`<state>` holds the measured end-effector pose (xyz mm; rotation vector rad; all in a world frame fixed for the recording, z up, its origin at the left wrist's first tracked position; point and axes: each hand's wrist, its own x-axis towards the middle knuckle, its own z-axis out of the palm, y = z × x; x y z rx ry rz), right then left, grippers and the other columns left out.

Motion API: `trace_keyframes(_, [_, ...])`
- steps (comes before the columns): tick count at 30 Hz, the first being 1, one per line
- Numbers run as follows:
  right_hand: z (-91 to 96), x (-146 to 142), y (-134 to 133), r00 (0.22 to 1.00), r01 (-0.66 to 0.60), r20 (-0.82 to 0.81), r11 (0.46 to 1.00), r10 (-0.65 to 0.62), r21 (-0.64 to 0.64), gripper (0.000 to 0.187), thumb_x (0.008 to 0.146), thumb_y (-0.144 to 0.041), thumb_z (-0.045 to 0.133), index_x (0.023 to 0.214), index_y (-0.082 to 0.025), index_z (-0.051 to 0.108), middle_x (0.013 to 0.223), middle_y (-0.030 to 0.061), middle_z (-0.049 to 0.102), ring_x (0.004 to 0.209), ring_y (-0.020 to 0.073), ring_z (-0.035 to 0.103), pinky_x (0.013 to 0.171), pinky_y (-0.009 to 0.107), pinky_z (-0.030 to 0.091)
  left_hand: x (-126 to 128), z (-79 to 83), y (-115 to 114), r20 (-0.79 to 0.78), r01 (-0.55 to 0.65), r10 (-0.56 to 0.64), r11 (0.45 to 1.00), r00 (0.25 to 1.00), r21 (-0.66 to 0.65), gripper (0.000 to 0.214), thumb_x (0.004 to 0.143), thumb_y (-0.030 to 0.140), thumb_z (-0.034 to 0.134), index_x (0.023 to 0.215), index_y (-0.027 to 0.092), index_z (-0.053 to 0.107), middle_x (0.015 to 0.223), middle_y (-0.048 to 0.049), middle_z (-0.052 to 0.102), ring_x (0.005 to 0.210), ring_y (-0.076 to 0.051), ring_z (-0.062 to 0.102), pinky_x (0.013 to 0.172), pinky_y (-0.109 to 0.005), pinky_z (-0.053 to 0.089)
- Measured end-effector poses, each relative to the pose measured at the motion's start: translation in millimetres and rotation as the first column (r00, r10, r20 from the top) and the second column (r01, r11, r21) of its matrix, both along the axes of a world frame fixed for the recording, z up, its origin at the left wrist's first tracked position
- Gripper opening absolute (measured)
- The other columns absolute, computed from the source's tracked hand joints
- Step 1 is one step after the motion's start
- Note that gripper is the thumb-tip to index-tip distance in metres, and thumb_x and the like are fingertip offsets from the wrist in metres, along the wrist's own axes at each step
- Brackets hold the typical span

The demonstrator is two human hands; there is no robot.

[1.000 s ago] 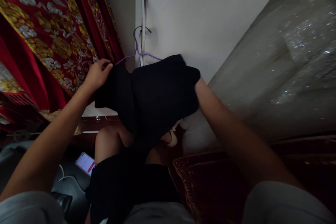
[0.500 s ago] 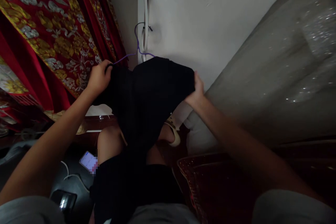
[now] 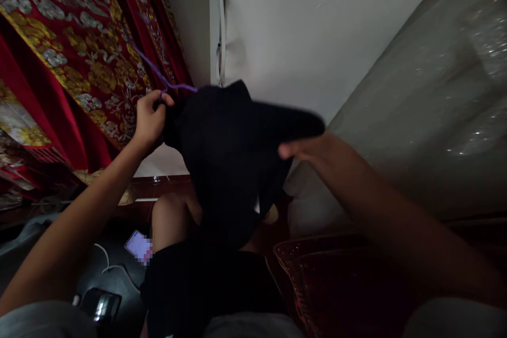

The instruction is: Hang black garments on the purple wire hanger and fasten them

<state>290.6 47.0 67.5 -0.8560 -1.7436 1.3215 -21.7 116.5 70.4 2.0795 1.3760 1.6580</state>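
A black garment (image 3: pixel 229 142) spreads over my lap and up between my two hands; its exact kind is hard to make out in the dim light. From its top left comes a purple clothes hanger (image 3: pixel 180 86), its hook tilted toward the upper left in front of the red curtain. My left hand (image 3: pixel 152 119) is closed round the hanger's arm and the garment's edge at the left. On the other side my right hand (image 3: pixel 307 148), slightly blurred, grips the garment's right part, thumb in front and fingers partly hidden by cloth. A small white patch shows low on the garment.
Red curtains (image 3: pixel 91 58) with gold and silver patterns hang at left, beside a white wall (image 3: pixel 301 26). Plastic-wrapped bulk (image 3: pixel 428 105) stands at right. On a dark surface at lower left lie a lit phone (image 3: pixel 138 245), a white cable (image 3: pixel 114 268) and a black device (image 3: pixel 101 303).
The hanger's hook has swung from upright to tilted left, away from the wall cable. The garment has shifted and its right part stretches farther right. My right hand has turned over its edge.
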Motion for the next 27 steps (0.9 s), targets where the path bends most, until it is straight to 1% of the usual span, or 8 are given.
trace_keyframes(3, [-18.0, -12, 5, 0.899, -0.429, 0.157, 0.895, 0.410, 0.120, 0.059, 0.056, -0.048, 0.095, 0.105, -0.022, 0.074, 0.098, 0.0034, 0.073, 0.091, 0.0250, 0.071, 0.083, 0.038, 0.060, 1, -4.0, -12, -0.021, 0.061, -0.061, 0.998, 0.998, -0.027, 0.028, 0.076, 0.000, 0.044, 0.073, 0.018, 0.065, 0.079, -0.0020, 0.068, 0.084, -0.016, 0.065, 0.089, -0.032, 0.053])
trace_keyframes(9, [-23.0, -19, 14, 0.742, -0.641, 0.418, 0.737, 0.524, 0.214, 0.059, 0.074, -0.038, 0.087, 0.129, -0.023, 0.072, 0.133, 0.0077, 0.069, 0.129, 0.0286, 0.063, 0.117, 0.043, 0.046, 2, -12.4, -28, -0.111, 0.196, -0.201, 0.979, 0.973, -0.057, 0.026, 0.085, 0.012, 0.054, 0.063, 0.020, 0.066, 0.085, -0.0055, 0.072, 0.091, -0.020, 0.068, 0.096, -0.036, 0.054])
trace_keyframes(11, [-32.2, -14, 20, 0.821, -0.519, 0.445, 0.794, 0.359, 0.317, 0.058, 0.084, -0.037, 0.079, 0.139, -0.025, 0.066, 0.144, 0.0079, 0.062, 0.138, 0.0286, 0.057, 0.121, 0.045, 0.043, 3, -13.7, -31, -0.108, 0.350, -0.354, 0.935, 0.929, -0.056, 0.030, 0.087, 0.021, 0.062, 0.057, 0.019, 0.064, 0.088, -0.0074, 0.074, 0.095, -0.021, 0.070, 0.098, -0.037, 0.054])
trace_keyframes(13, [-50.5, -15, 26, 0.899, -0.234, 0.437, 0.829, -0.013, 0.507, 0.075, 0.083, -0.033, 0.078, 0.152, -0.026, 0.051, 0.157, 0.0107, 0.048, 0.149, 0.0325, 0.044, 0.125, 0.053, 0.036, 7, -15.3, -34, -0.113, 0.520, -0.525, 0.851, 0.844, -0.074, 0.033, 0.087, 0.025, 0.067, 0.054, 0.019, 0.063, 0.093, -0.0090, 0.077, 0.102, -0.024, 0.072, 0.102, -0.040, 0.053])
trace_keyframes(17, [-100.4, -30, 41, 0.772, -0.002, 0.381, 0.596, -0.509, 0.803, 0.116, 0.072, -0.028, 0.084, 0.166, -0.019, 0.017, 0.169, 0.0204, 0.023, 0.159, 0.0446, 0.019, 0.127, 0.070, 0.015, 31, -17.7, -53, -0.083, 0.680, -0.697, 0.715, 0.713, -0.164, 0.032, 0.087, 0.017, 0.065, 0.054, 0.019, 0.065, 0.107, -0.0095, 0.079, 0.112, -0.026, 0.073, 0.106, -0.043, 0.053])
trace_keyframes(19, [-121.2, -38, 49, 0.783, -0.025, 0.318, 0.483, -0.534, 0.875, 0.111, 0.074, -0.029, 0.080, 0.164, -0.014, 0.017, 0.164, 0.0239, 0.031, 0.156, 0.0445, 0.025, 0.128, 0.070, 0.013, 45, -17.0, -66, -0.049, 0.714, -0.737, 0.667, 0.674, -0.211, 0.033, 0.086, 0.013, 0.063, 0.054, 0.019, 0.066, 0.111, -0.0087, 0.079, 0.112, -0.026, 0.073, 0.104, -0.043, 0.054])
trace_keyframes(22, [-138.5, -38, 56, 0.860, -0.045, 0.228, 0.377, -0.456, 0.925, 0.094, 0.076, -0.035, 0.074, 0.156, -0.013, 0.031, 0.148, 0.0237, 0.049, 0.141, 0.0412, 0.046, 0.122, 0.064, 0.033, 57, -13.5, -82, -0.048, 0.722, -0.760, 0.634, 0.649, -0.277, 0.033, 0.088, 0.012, 0.062, 0.058, 0.020, 0.071, 0.123, -0.0078, 0.075, 0.122, -0.026, 0.070, 0.111, -0.043, 0.052])
trace_keyframes(27, [-138.8, -8, 55, 0.858, 0.044, 0.172, 0.404, -0.483, 0.914, 0.083, 0.067, -0.040, 0.073, 0.142, -0.015, 0.047, 0.125, 0.0183, 0.059, 0.116, 0.0370, 0.060, 0.101, 0.054, 0.052, 30, -15.5, -80, 0.078, 0.641, -0.645, 0.725, 0.760, -0.251, 0.021, 0.082, 0.025, 0.083, 0.102, 0.022, 0.081, 0.149, -0.0114, 0.061, 0.135, -0.032, 0.061, 0.118, -0.047, 0.048])
